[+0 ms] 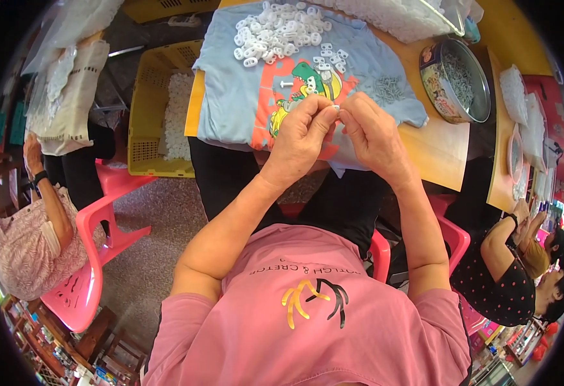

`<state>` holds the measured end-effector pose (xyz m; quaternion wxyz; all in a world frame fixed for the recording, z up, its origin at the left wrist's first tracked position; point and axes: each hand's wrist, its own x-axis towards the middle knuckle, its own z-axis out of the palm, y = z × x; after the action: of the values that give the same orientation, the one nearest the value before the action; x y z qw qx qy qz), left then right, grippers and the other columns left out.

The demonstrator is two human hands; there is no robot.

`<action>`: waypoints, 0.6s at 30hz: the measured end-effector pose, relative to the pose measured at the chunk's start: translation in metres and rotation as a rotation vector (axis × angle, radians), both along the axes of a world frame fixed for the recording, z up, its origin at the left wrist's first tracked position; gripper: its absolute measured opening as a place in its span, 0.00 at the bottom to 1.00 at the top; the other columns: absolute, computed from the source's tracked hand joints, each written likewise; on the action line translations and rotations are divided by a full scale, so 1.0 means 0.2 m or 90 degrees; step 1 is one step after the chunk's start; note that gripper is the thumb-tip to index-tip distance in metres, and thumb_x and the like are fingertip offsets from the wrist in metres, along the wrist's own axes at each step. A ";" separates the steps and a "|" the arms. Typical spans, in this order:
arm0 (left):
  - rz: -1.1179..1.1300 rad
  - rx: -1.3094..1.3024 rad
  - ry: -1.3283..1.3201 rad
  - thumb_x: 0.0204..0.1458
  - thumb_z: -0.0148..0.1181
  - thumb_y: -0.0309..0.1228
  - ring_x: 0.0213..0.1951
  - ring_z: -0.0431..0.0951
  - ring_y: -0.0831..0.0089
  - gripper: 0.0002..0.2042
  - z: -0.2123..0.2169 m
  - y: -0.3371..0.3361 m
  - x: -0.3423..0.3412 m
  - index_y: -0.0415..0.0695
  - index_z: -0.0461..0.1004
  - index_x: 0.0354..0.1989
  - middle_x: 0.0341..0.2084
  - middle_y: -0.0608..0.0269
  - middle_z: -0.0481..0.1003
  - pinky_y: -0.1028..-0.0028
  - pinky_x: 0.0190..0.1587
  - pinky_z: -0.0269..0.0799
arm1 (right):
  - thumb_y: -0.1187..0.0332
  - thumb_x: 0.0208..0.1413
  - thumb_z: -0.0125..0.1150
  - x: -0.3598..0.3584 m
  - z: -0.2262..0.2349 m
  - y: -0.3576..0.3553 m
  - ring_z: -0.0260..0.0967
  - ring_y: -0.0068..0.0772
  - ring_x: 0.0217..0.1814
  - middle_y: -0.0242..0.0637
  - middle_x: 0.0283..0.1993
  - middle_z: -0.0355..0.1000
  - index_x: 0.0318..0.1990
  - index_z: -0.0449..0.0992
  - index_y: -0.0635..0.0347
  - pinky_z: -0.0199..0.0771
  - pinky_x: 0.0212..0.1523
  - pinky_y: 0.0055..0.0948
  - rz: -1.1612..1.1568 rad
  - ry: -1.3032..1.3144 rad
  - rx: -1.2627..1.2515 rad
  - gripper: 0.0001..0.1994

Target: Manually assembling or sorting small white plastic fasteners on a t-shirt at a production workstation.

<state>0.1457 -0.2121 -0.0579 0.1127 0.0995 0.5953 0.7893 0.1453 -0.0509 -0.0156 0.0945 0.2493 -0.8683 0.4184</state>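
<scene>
Pink shirt (256,334), then hands (300,138) pinched around white piece (336,108) over cloth (230,96), bare table edge (446,161) rightward

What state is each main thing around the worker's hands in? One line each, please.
Left hand, pinching a small white piece
Right hand, fingertips at that piece, grip unclear
Blue cloth, spread, wrinkled, overhanging the table
White plastic pieces, heaped loose
Metal pieces, scattered loose
Tin, open, partly filled
Yellow crate, open, holding white pieces

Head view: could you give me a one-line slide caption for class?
Left hand and right hand meet at a small white piece over a blue cloth, near heaped white parts.
</scene>
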 end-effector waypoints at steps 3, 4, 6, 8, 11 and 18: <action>0.022 0.035 -0.013 0.65 0.51 0.31 0.26 0.63 0.86 0.08 0.01 0.01 0.00 0.40 0.69 0.36 0.24 0.73 0.67 0.83 0.28 0.62 | 0.75 0.61 0.55 -0.04 0.02 0.04 0.65 0.40 0.29 0.41 0.29 0.64 0.37 0.71 0.66 0.66 0.30 0.33 0.009 0.000 0.050 0.03; 0.024 0.036 -0.008 0.65 0.51 0.31 0.26 0.63 0.86 0.08 0.01 0.01 0.00 0.40 0.69 0.36 0.24 0.73 0.67 0.83 0.28 0.62 | 0.73 0.61 0.55 -0.09 0.05 0.06 0.66 0.37 0.29 0.41 0.29 0.66 0.37 0.72 0.66 0.67 0.30 0.32 0.051 -0.109 0.041 0.05; 0.048 0.070 -0.063 0.65 0.51 0.32 0.26 0.64 0.86 0.08 -0.01 0.02 0.01 0.41 0.68 0.36 0.25 0.73 0.68 0.83 0.29 0.63 | 0.67 0.62 0.55 -0.20 0.10 0.11 0.69 0.27 0.30 0.38 0.30 0.72 0.39 0.75 0.65 0.69 0.32 0.27 0.077 -0.205 0.094 0.09; 0.054 0.109 -0.075 0.65 0.51 0.32 0.26 0.64 0.86 0.08 -0.02 0.03 0.00 0.41 0.68 0.36 0.25 0.73 0.68 0.83 0.29 0.63 | 0.67 0.61 0.56 -0.32 0.09 0.08 0.70 0.29 0.30 0.39 0.31 0.73 0.39 0.76 0.64 0.70 0.33 0.28 0.000 -0.156 0.113 0.09; 0.060 0.129 -0.074 0.65 0.51 0.32 0.26 0.64 0.86 0.08 -0.03 0.03 0.00 0.41 0.67 0.36 0.25 0.73 0.68 0.83 0.29 0.63 | 0.65 0.59 0.60 -0.50 0.00 0.02 0.72 0.33 0.32 0.39 0.34 0.75 0.41 0.78 0.61 0.71 0.34 0.30 -0.115 -0.046 0.144 0.10; 0.043 0.120 -0.064 0.66 0.50 0.32 0.28 0.67 0.82 0.08 -0.04 0.02 0.01 0.40 0.69 0.38 0.25 0.70 0.69 0.81 0.34 0.66 | 0.61 0.52 0.66 -0.58 -0.15 -0.07 0.73 0.36 0.35 0.37 0.41 0.76 0.45 0.80 0.56 0.73 0.39 0.32 -0.214 0.104 0.257 0.14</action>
<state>0.1476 -0.2081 -0.0659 0.1059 0.0501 0.5150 0.8492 0.0287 -0.0651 -0.0452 0.1809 0.1485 -0.9528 0.1936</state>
